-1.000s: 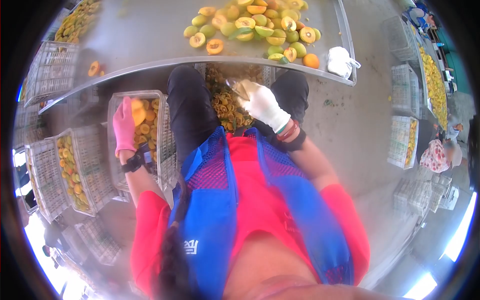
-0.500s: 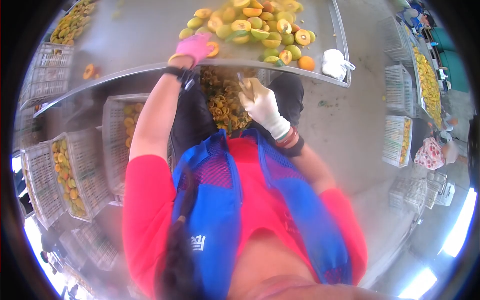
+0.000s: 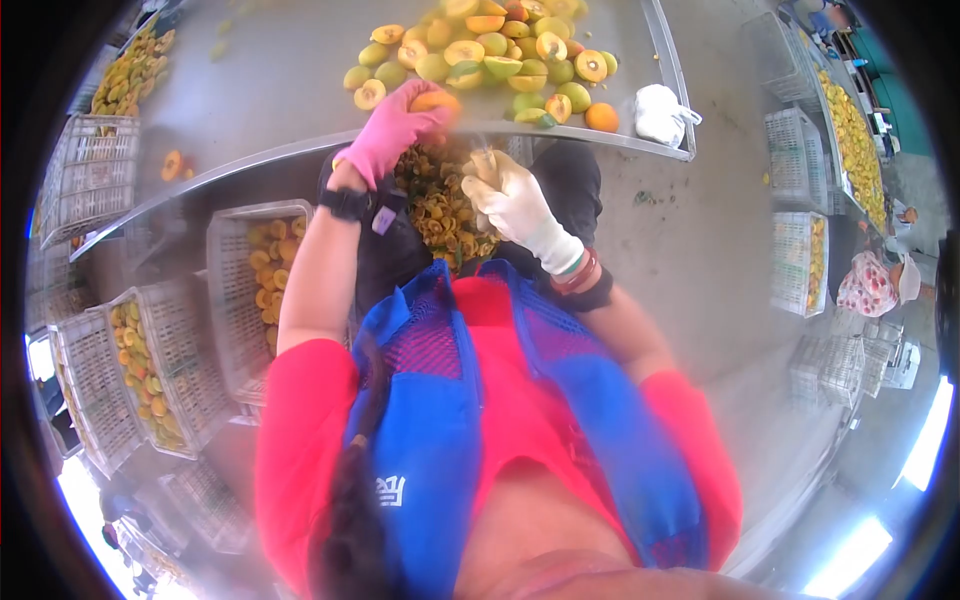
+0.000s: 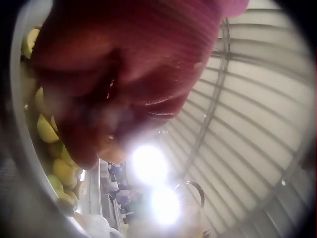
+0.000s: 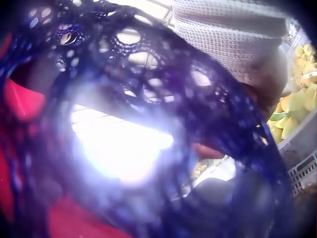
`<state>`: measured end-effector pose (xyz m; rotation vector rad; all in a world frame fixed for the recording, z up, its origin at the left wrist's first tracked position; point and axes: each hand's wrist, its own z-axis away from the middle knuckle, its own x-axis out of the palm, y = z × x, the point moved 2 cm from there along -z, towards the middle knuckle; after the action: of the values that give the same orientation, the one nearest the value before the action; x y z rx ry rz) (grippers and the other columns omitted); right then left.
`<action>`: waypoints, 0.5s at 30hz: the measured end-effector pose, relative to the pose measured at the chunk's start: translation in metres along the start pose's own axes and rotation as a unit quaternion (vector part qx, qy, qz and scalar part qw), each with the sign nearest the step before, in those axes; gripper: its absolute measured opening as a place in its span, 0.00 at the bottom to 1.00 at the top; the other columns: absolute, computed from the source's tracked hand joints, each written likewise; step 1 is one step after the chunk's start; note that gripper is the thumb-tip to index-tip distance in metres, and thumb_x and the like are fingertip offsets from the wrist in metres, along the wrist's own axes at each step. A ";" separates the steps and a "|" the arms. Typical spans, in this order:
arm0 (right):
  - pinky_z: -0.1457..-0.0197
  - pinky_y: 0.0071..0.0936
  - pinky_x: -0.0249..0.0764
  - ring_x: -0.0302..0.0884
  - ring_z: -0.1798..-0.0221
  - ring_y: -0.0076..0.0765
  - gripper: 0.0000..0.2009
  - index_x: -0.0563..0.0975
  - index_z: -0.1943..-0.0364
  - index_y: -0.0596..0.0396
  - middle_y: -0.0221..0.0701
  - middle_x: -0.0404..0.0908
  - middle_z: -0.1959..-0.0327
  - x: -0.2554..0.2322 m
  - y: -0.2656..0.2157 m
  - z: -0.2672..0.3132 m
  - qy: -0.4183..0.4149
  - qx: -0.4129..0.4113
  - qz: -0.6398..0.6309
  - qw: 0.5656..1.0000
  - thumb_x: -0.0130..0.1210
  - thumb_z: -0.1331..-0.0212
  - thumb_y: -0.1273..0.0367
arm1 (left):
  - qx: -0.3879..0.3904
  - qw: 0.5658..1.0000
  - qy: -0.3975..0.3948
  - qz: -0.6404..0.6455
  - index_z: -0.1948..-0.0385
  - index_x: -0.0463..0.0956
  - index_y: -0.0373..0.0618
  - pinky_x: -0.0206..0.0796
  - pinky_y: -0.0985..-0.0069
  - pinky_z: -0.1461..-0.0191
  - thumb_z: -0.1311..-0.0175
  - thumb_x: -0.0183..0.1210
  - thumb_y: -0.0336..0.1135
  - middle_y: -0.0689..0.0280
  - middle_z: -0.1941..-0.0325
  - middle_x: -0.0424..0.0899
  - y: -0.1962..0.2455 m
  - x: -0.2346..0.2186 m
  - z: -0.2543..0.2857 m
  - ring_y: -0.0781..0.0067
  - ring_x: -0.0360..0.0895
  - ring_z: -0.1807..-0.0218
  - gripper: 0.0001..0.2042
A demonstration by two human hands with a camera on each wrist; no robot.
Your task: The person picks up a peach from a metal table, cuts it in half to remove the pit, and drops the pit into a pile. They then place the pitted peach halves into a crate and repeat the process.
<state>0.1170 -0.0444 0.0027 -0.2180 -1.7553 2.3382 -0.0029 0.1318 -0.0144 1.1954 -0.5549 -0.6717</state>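
My left hand, in a pink glove, holds a peach half at the near edge of the metal table. In the left wrist view the dark pink glove fills the upper part, its fingers bent around the fruit. My right hand, in a white knitted glove, grips a thin metal tool, blurred, its tip up by the table edge. The two hands are close together but apart. On the table lies a pile of whole and halved peaches. Blue mesh hides most of the right wrist view.
Below my hands, between the knees, sits a container of fruit scraps. A crate with peach halves stands at my left, beside another filled crate. A white plastic bag lies at the table's right corner. Stacked crates stand farther right.
My left hand has gone from the left crate up to the table, picked up a peach half and brought it toward the right hand. The right hand stays nearly in place with its tool.
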 end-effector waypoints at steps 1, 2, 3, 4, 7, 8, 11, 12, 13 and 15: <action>0.74 0.25 0.71 0.74 0.78 0.21 0.10 0.74 0.59 0.58 0.28 0.77 0.76 0.003 -0.002 0.000 -0.018 0.008 -0.022 1.000 0.58 0.38 0.67 | 0.011 0.998 -0.004 0.056 0.47 0.70 0.42 0.72 0.79 0.58 0.34 0.62 0.35 0.61 0.51 0.82 0.001 0.006 0.011 0.77 0.77 0.56 0.18; 0.74 0.25 0.71 0.74 0.78 0.21 0.10 0.74 0.59 0.58 0.28 0.77 0.76 0.004 -0.003 -0.001 -0.018 0.008 -0.023 1.000 0.58 0.38 0.67 | 0.011 0.998 -0.004 0.055 0.47 0.70 0.42 0.72 0.79 0.58 0.34 0.62 0.35 0.61 0.51 0.82 0.000 0.011 0.019 0.77 0.77 0.56 0.18; 0.74 0.27 0.71 0.74 0.79 0.23 0.10 0.74 0.60 0.58 0.30 0.77 0.77 0.006 -0.004 -0.002 -0.020 -0.001 -0.006 1.000 0.58 0.38 0.67 | 0.001 0.994 0.011 0.105 0.47 0.70 0.41 0.72 0.79 0.58 0.34 0.62 0.35 0.61 0.51 0.82 -0.004 0.015 0.027 0.77 0.77 0.56 0.18; 0.74 0.29 0.71 0.74 0.79 0.25 0.10 0.73 0.60 0.58 0.32 0.76 0.77 0.008 -0.005 -0.001 -0.023 -0.009 0.010 1.000 0.58 0.39 0.67 | -0.009 0.988 0.026 0.155 0.47 0.69 0.41 0.72 0.78 0.57 0.34 0.62 0.34 0.60 0.51 0.82 -0.010 0.017 0.031 0.77 0.77 0.56 0.18; 0.72 0.35 0.72 0.77 0.78 0.41 0.10 0.72 0.62 0.59 0.40 0.76 0.78 0.011 0.002 -0.002 0.014 -0.087 0.108 0.990 0.58 0.40 0.67 | 0.045 0.979 0.024 0.197 0.45 0.69 0.41 0.72 0.77 0.51 0.27 0.53 0.38 0.59 0.48 0.81 -0.017 0.030 0.042 0.74 0.77 0.55 0.15; 0.72 0.35 0.72 0.77 0.78 0.41 0.10 0.72 0.62 0.59 0.40 0.76 0.78 0.012 0.007 -0.003 0.014 -0.087 0.108 0.990 0.58 0.40 0.67 | 0.089 0.973 0.033 0.208 0.44 0.69 0.41 0.71 0.77 0.48 0.24 0.48 0.41 0.59 0.47 0.81 -0.013 0.037 0.047 0.73 0.77 0.54 0.16; 0.71 0.42 0.72 0.76 0.74 0.59 0.11 0.71 0.63 0.60 0.49 0.76 0.77 0.013 0.010 -0.001 0.066 -0.191 0.177 0.963 0.58 0.41 0.67 | 0.162 0.972 0.063 0.159 0.42 0.69 0.40 0.70 0.76 0.45 0.21 0.40 0.45 0.60 0.49 0.80 -0.005 0.051 0.055 0.74 0.76 0.54 0.19; 0.71 0.43 0.72 0.76 0.72 0.63 0.12 0.70 0.64 0.61 0.51 0.76 0.76 0.013 0.010 0.001 0.077 -0.187 0.202 0.958 0.58 0.41 0.67 | 0.164 0.972 0.061 0.157 0.42 0.69 0.40 0.70 0.76 0.45 0.21 0.40 0.45 0.60 0.49 0.80 -0.005 0.055 0.055 0.74 0.76 0.54 0.19; 0.71 0.45 0.71 0.75 0.70 0.67 0.12 0.69 0.65 0.62 0.53 0.76 0.75 0.013 0.009 0.003 0.088 -0.183 0.227 0.952 0.58 0.40 0.68 | 0.186 0.971 0.076 0.128 0.42 0.69 0.40 0.70 0.76 0.45 0.21 0.39 0.47 0.61 0.50 0.80 -0.007 0.058 0.054 0.74 0.76 0.54 0.21; 0.71 0.45 0.71 0.76 0.70 0.66 0.12 0.68 0.65 0.63 0.53 0.76 0.76 0.015 0.007 0.005 0.092 -0.181 0.208 0.957 0.58 0.40 0.68 | 0.243 0.962 0.098 0.079 0.41 0.69 0.41 0.70 0.76 0.46 0.21 0.39 0.50 0.61 0.50 0.79 -0.008 0.063 0.052 0.74 0.76 0.55 0.22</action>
<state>0.1007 -0.0470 -0.0023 -0.9136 -2.1939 2.1243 0.0023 0.0501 -0.0047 1.6362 -0.6611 -0.2790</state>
